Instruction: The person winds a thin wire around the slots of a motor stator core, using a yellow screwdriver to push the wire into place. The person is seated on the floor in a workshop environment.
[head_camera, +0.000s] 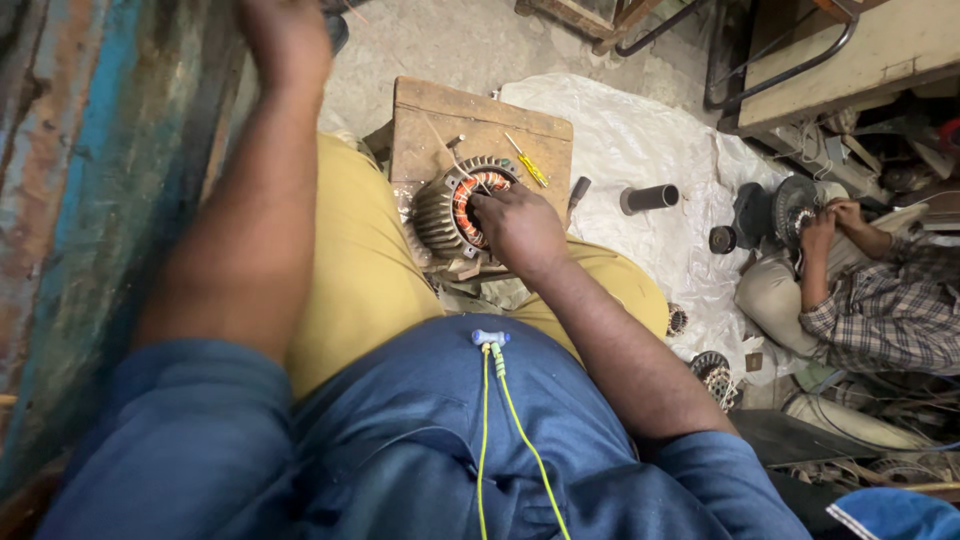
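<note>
A finned grey motor stator (440, 212) with copper windings (468, 200) lies on a low wooden block (470, 120) between my knees. My right hand (517, 226) rests on the stator's open end, fingers pressed into the copper coils. My left hand (287, 35) is raised far up at the top edge, partly cut off by the frame; I cannot tell what it holds. A thin white wire runs from the windings across the block.
A yellow-handled screwdriver (527, 161) lies on the block. On white plastic sheeting (640, 140) sit a black tube (649, 198) and small motor parts. Another person (870, 290) at right handles a motor part. A painted metal panel (90, 180) stands left.
</note>
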